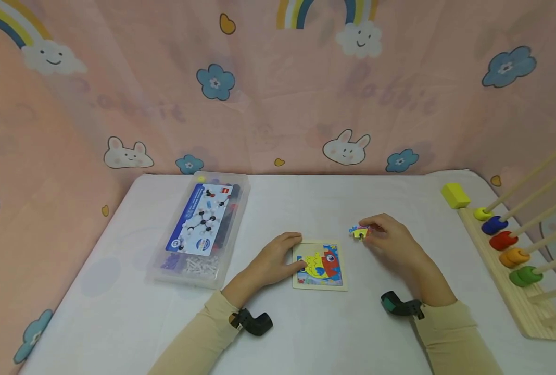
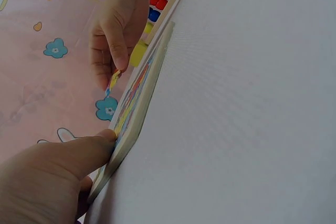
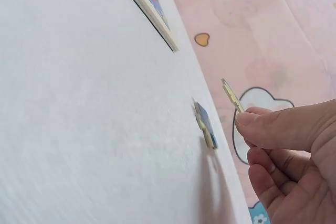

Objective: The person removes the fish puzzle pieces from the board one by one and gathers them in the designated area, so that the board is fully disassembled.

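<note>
A fish jigsaw puzzle in a pale wooden frame point(image 1: 322, 287) lies on the white table. My left hand point(image 1: 274, 259) holds its left edge, thumb point(image 2: 86, 153) on top and fingers along the side, hiding part of that edge. To the right of the frame, my right hand point(image 1: 390, 239) pinches a small yellow jigsaw piece point(image 3: 230, 95) between thumb and fingertips, raised above the table. A second piece with a blue face point(image 3: 206, 124) lies on the table beneath that hand. The picture shows a red-headed fish with a yellow scaled body.
At the left stands a clear plastic case point(image 1: 224, 250) of molecule model parts with a blue and white label. A wooden bead rack point(image 1: 498, 271) with coloured beads and upright pegs is at the right, a yellow block point(image 1: 455, 196) at its far end. Printed pink cloth point(image 1: 268, 104) hangs behind.
</note>
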Motion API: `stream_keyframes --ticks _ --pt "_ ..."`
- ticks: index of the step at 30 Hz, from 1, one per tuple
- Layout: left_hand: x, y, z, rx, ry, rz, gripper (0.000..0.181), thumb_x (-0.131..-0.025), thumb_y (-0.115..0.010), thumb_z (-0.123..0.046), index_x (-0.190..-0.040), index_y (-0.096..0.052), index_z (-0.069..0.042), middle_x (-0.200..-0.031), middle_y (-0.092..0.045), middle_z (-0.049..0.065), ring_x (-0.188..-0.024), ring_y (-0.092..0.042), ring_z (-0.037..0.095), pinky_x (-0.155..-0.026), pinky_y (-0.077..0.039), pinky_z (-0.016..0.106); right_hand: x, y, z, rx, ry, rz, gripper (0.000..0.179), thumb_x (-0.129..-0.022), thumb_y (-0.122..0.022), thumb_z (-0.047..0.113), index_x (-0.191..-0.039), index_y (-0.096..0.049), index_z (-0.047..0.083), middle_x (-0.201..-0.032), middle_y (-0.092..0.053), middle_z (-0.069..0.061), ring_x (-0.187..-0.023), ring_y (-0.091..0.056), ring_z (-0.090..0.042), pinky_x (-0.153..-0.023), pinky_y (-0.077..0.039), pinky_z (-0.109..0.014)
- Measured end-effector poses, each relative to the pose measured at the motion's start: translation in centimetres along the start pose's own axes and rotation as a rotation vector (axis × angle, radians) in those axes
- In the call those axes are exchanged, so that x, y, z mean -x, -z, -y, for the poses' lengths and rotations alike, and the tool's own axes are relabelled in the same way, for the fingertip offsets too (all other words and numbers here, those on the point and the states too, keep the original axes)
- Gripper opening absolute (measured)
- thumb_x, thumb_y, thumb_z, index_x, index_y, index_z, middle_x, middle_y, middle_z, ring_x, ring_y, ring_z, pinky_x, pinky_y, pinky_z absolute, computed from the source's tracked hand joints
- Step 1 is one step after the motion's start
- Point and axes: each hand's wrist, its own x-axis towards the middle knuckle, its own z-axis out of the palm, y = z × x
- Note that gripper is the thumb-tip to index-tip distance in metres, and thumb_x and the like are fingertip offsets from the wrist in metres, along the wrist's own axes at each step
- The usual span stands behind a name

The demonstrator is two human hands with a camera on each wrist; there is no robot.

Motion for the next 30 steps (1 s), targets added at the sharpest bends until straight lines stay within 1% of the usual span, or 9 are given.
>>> stream_keyframes --ticks 7,11,13,17,23,26,30 --pt "0.0 0.1 0.0 -0.001 0.013 0.008 0.061 -0.087 -0.068 -0.034 -0.136 -0.050 -0.002 -0.142 -0.048 0.006 -0.134 -0.042 0.020 -0.112 -0.036 0.033 0.4 1.8 -1.8 -0.019 -0.041 -0.011 0.036 -0.091 -0.060 0.009 -0.125 -0.055 0.000 -0.128 -0.049 -0.023 -0.118 -0.046 -0.039 -0.102 -0.040 -0.057" --pt "0.0 0.1 -0.1 0.001 0.018 0.012 0.061 -0.087 -0.068 -0.034 -0.136 -0.050 -0.002 -0.142 -0.047 0.006 -0.134 -0.042 0.020 -0.112 -0.036 0.033 0.6 2.3 -3.0 -0.014 -0.081 -0.014 0.036 -0.092 -0.060 0.012 -0.126 -0.054 0.001 -0.130 -0.047 -0.023 -0.122 -0.044 -0.042 -0.103 -0.038 -0.058" --pt "0.0 0.1 -0.1 0.001 0.019 0.012 0.061 -0.087 -0.068 -0.034 -0.136 -0.050 -0.002 -0.142 -0.047 0.006 -0.134 -0.042 0.020 -0.112 -0.036 0.033 0.6 2.4 -3.5 -0.012 -0.076 -0.020 0.036 -0.092 -0.060 0.011 -0.126 -0.054 0.000 -0.130 -0.048 -0.024 -0.122 -0.044 -0.042 -0.103 -0.038 -0.059" --pt "0.0 0.0 -0.1 0.001 0.014 0.009 0.061 -0.087 -0.068 -0.034 -0.135 -0.050 -0.002 -0.142 -0.048 0.006 -0.134 -0.042 0.020 -0.112 -0.036 0.033 0.6 2.4 -4.3 -0.003 -0.058 -0.026 0.035 -0.091 -0.059 0.004 -0.125 -0.054 -0.004 -0.127 -0.049 -0.025 -0.120 -0.046 -0.041 -0.101 -0.039 -0.058" --pt "0.0 -0.1 0.1 0.011 0.006 0.007 0.061 -0.087 -0.068 -0.033 -0.136 -0.050 -0.001 -0.142 -0.048 0.006 -0.134 -0.042 0.020 -0.112 -0.036 0.033 0.6 2.2 -4.7 0.016 -0.080 -0.019 0.035 -0.092 -0.057 0.004 -0.126 -0.054 -0.003 -0.126 -0.049 -0.026 -0.116 -0.046 -0.040 -0.100 -0.039 -0.058" --pt "0.0 -0.1 0.1 0.012 0.010 0.009 0.061 -0.087 -0.068 -0.033 -0.136 -0.050 -0.002 -0.142 -0.047 0.006 -0.134 -0.042 0.020 -0.112 -0.036 0.033 0.6 2.1 -4.8 0.015 -0.074 -0.017 0.035 -0.092 -0.056 0.005 -0.126 -0.054 -0.003 -0.126 -0.048 -0.026 -0.116 -0.046 -0.041 -0.099 -0.039 -0.058" --pt "0.0 -0.1 0.1 0.009 0.014 0.009 0.060 -0.087 -0.068 -0.033 -0.135 -0.050 -0.002 -0.142 -0.048 0.006 -0.134 -0.042 0.020 -0.112 -0.036 0.033 0.6 1.9 -5.0 0.009 -0.045 -0.018 0.034 -0.091 -0.056 0.002 -0.125 -0.054 -0.005 -0.125 -0.048 -0.026 -0.117 -0.046 -0.042 -0.099 -0.039 -0.058"
